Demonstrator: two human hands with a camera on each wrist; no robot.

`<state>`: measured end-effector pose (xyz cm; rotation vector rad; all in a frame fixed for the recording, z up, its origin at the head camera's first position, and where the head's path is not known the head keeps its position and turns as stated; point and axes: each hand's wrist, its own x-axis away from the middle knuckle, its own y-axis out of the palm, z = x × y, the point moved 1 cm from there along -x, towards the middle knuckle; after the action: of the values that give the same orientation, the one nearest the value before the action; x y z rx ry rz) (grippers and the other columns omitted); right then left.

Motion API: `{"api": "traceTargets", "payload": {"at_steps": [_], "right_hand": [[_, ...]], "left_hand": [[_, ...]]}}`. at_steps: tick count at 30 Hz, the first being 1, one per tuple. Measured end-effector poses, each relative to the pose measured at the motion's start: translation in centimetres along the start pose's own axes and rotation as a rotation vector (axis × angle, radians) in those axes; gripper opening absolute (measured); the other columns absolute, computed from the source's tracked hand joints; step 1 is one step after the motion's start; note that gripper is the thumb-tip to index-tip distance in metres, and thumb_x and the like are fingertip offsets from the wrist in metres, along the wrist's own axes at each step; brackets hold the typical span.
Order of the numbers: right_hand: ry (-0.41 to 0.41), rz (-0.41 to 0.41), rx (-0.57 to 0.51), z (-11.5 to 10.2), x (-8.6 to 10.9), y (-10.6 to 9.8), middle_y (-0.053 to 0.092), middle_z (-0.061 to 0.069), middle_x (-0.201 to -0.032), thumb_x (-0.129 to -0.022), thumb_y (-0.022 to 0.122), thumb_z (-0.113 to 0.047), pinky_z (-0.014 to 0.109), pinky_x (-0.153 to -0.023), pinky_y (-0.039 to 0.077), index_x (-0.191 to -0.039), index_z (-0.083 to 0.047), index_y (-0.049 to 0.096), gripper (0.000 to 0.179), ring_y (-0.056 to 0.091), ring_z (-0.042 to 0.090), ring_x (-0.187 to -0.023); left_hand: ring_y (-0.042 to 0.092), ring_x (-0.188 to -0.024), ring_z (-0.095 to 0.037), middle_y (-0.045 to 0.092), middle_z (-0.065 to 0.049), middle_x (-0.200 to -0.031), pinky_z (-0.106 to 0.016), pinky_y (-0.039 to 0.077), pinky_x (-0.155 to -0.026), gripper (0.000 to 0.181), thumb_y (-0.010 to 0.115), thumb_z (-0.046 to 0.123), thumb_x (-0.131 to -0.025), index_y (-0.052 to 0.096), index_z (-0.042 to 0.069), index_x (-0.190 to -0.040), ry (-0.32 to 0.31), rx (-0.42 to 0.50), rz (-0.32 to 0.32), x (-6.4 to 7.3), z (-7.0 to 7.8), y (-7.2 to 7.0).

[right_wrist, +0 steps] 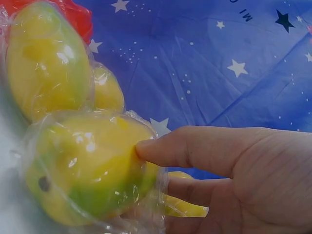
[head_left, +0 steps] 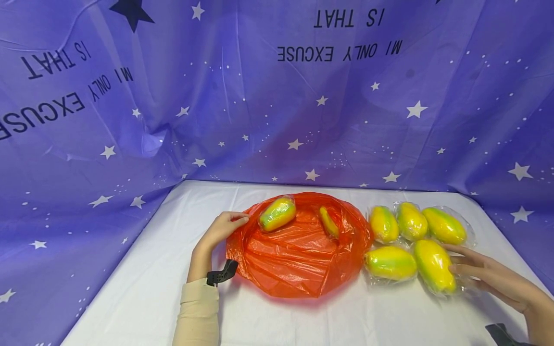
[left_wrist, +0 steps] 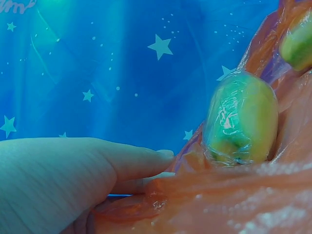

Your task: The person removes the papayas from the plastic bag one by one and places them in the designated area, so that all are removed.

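Observation:
A red plastic bag (head_left: 294, 269) lies spread with its mouth facing up. My left hand (head_left: 225, 228) pinches its left rim between thumb and fingers, as the left wrist view shows too. In the bag are a yellow-green mango (head_left: 278, 214) in clear wrap and a second mango (head_left: 329, 222), partly covered by red folds. My right hand (head_left: 497, 276) grips the near-right wrapped mango (head_left: 434, 266) on the table. In the right wrist view the thumb presses on this mango (right_wrist: 92, 165), while the other fingers are partly hidden behind it.
Several more wrapped mangoes stand close together right of the bag: one beside its rim (head_left: 391, 263), others in a back row (head_left: 411, 221). A white cloth (head_left: 143, 293) covers the table. Purple star-printed fabric (head_left: 259, 96) hangs behind and at the sides.

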<state>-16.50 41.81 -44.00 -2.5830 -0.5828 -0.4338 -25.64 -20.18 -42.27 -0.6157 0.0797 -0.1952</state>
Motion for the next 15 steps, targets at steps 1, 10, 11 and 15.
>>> {"api": "traceTargets", "payload": {"at_steps": [1,10,11,15], "right_hand": [[0.004,0.003,0.012,-0.07,0.03,0.0,0.008,0.039,-0.149,-0.102,0.043,-0.024,0.057,-0.09,0.045,-0.153,-0.007,0.021,0.058,0.049,0.009,-0.109],[0.016,0.046,0.085,-0.49,-0.01,0.09,0.011,0.04,-0.148,-0.101,0.046,-0.028,0.065,-0.087,0.041,-0.148,0.011,0.011,0.07,0.037,0.044,-0.125],[0.011,0.055,0.09,-0.51,0.0,0.08,0.013,0.039,-0.149,-0.101,0.046,-0.028,0.065,-0.087,0.041,-0.148,0.01,0.011,0.07,0.041,0.036,-0.124],[-0.055,0.109,0.128,-0.55,0.2,-0.01,0.041,0.006,-0.145,-0.101,0.049,-0.023,0.045,-0.088,0.048,-0.147,0.01,0.017,0.065,0.045,-0.006,-0.108]], "left_hand": [[0.05,-0.124,-0.036,0.06,-0.02,-0.126,-0.049,0.036,-0.105,0.031,0.059,0.019,-0.097,0.067,-0.003,-0.117,0.0,0.002,0.001,0.0,-0.01,0.0],[0.05,-0.123,-0.035,0.061,-0.02,-0.126,-0.049,0.037,-0.105,0.031,0.059,0.019,-0.096,0.067,-0.003,-0.117,0.005,-0.001,0.001,-0.13,-0.28,0.04],[0.05,-0.123,-0.035,0.061,-0.02,-0.126,-0.049,0.037,-0.105,0.032,0.059,0.019,-0.096,0.067,-0.003,-0.118,0.006,-0.003,0.0,-0.16,-0.32,0.04],[0.051,-0.123,-0.035,0.061,-0.02,-0.126,-0.049,0.037,-0.104,0.032,0.059,0.019,-0.097,0.067,-0.003,-0.118,0.001,-0.008,-0.001,-0.22,-0.43,0.02]]}}
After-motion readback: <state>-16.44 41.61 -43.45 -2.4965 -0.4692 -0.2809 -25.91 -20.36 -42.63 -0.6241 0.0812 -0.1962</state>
